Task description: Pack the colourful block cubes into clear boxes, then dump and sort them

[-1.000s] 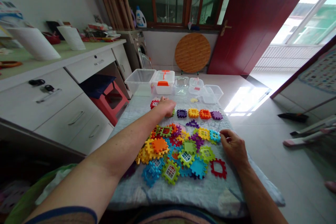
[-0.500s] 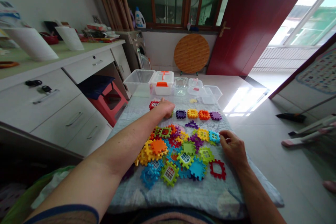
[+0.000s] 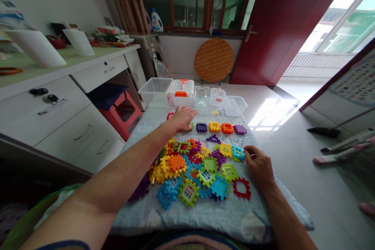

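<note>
My left hand [image 3: 184,118] reaches to the back row of plastic pieces, fingers spread, over a green piece [image 3: 191,125] that it mostly covers. A red piece [image 3: 170,115] shows behind its wrist side. To the right in that row lie a dark purple piece [image 3: 201,127], a yellow one [image 3: 214,127], an orange one [image 3: 227,128] and a purple one [image 3: 240,129]. My right hand [image 3: 256,160], fingers curled, touches the right edge of a light blue window piece [image 3: 238,152]. Loose coloured pieces [image 3: 209,164] are heaped between my arms.
Clear plastic boxes [image 3: 155,88] and a white box with orange clips [image 3: 182,93] stand along the table's far edge. A red piece [image 3: 241,188] lies near my right forearm. A pink stool [image 3: 118,109] stands left of the table.
My left hand has opened, its fingers now stretched to the right over the row. My right hand has stayed at the light blue piece.
</note>
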A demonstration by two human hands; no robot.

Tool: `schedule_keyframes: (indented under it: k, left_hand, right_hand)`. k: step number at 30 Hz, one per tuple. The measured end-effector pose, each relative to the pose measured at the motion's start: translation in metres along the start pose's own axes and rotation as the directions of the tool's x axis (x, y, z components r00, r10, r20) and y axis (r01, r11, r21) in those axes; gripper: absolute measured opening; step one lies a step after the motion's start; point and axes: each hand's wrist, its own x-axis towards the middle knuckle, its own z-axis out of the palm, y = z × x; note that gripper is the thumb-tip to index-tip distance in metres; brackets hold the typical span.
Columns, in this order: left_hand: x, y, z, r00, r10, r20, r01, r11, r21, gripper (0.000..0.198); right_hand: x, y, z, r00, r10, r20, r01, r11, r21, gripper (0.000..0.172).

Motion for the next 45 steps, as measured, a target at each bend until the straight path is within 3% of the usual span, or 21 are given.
schedule_keyframes:
  k: [3,5,9,12,16,23,30,41,45]
  left_hand:
    - [-0.041,-0.010,-0.007,0.986,-0.030,-0.167,0.014,0.996,-0.093,0.051]
    - [-0.074,-0.025,-0.003,0.973,-0.110,-0.205,0.067,0.976,-0.208,0.047]
    - [-0.132,-0.061,0.028,0.916,-0.374,-0.145,0.269,0.842,-0.467,0.049]
    - [-0.154,-0.075,0.056,0.884,-0.463,-0.063,0.351,0.747,-0.565,0.054]
    - [-0.160,-0.072,0.075,0.867,-0.496,-0.048,0.355,0.683,-0.638,0.055]
    - [-0.167,-0.071,0.076,0.822,-0.569,-0.019,0.374,0.564,-0.736,0.058]
    - [-0.173,-0.076,0.082,0.786,-0.617,-0.020,0.314,0.428,-0.848,0.050]
    - [-0.177,-0.081,0.083,0.758,-0.652,-0.021,0.185,0.246,-0.952,0.044]
    - [-0.177,-0.080,0.085,0.775,-0.632,-0.032,0.125,0.202,-0.971,0.044]
  right_hand:
    - [0.000,-0.001,0.000,1.000,0.004,-0.003,-0.004,1.000,0.004,0.018]
    - [0.000,-0.002,0.000,1.000,0.002,-0.003,-0.002,1.000,0.003,0.019]
    - [0.000,-0.004,0.002,1.000,-0.008,0.007,0.008,1.000,-0.014,0.020]
    - [0.000,-0.004,0.003,1.000,-0.005,0.005,0.005,1.000,-0.025,0.020]
    - [0.000,-0.003,0.004,1.000,0.002,0.003,-0.002,0.999,-0.041,0.020]
    - [0.000,0.000,0.005,1.000,-0.002,0.002,0.002,0.998,-0.066,0.020]
    - [0.003,0.004,0.008,1.000,-0.008,0.020,0.010,0.996,-0.088,0.021]
    - [0.005,0.005,0.010,1.000,0.008,0.016,-0.007,0.993,-0.115,0.023]
    - [0.005,0.005,0.010,1.000,0.011,0.014,-0.010,0.993,-0.114,0.023]
